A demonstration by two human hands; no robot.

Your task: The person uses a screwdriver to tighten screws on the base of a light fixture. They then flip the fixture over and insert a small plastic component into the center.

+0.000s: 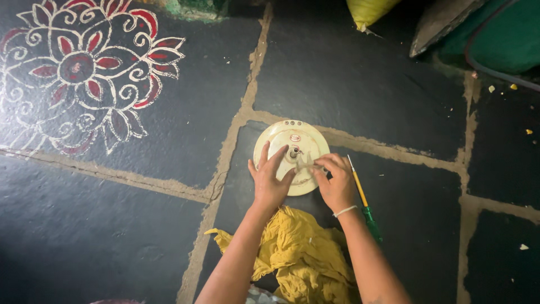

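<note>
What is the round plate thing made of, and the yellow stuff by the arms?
The round cream disc looks like painted metal: smooth, with a slight sheen and small holes near its rim. The yellow cloth is soft fabric, probably cotton, crumpled into folds. Both hands, left and right, rest on the disc.

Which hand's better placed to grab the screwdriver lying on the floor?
Right, probably. The screwdriver lies just beside the right hand, along that wrist. The left hand rests flat on the cream round disc, on the far side from the tool, and seems to be steadying it.
</note>
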